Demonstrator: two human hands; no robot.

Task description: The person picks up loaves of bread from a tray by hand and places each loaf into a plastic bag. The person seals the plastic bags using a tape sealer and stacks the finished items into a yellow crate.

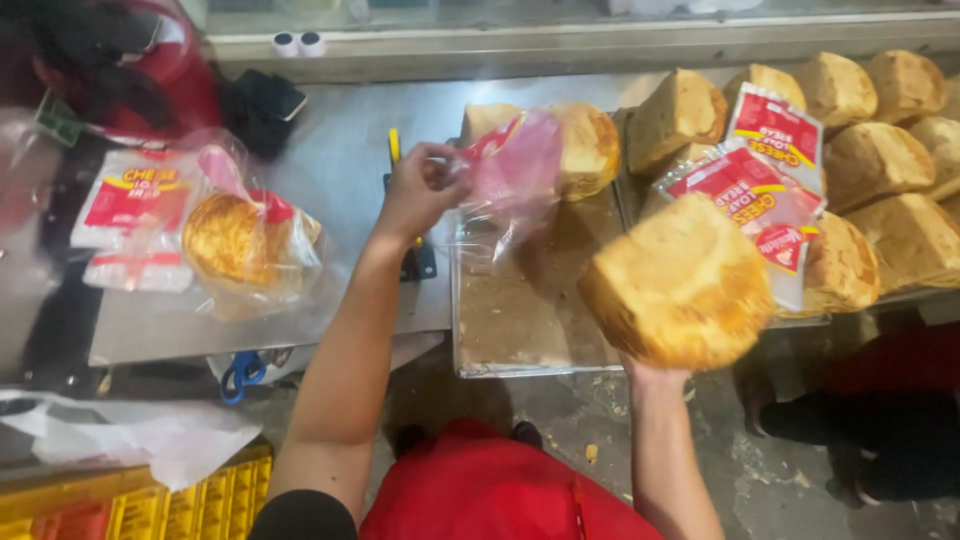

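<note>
My left hand (418,190) pinches the mouth of a clear plastic bag (512,175) with red print, held open above a metal tray (520,320). My right hand (650,375) is mostly hidden under a golden bread loaf (682,288) that it lifts at the tray's right edge. The loaf is to the right of the bag and apart from it. Two more loaves (585,145) sit at the tray's far end behind the bag.
A bagged loaf (235,240) lies on the steel table at left, beside flat empty bags (130,215). Several unbagged loaves (880,150) and printed bags (760,185) fill the right. A yellow crate (150,505) and blue scissors (242,372) sit lower left.
</note>
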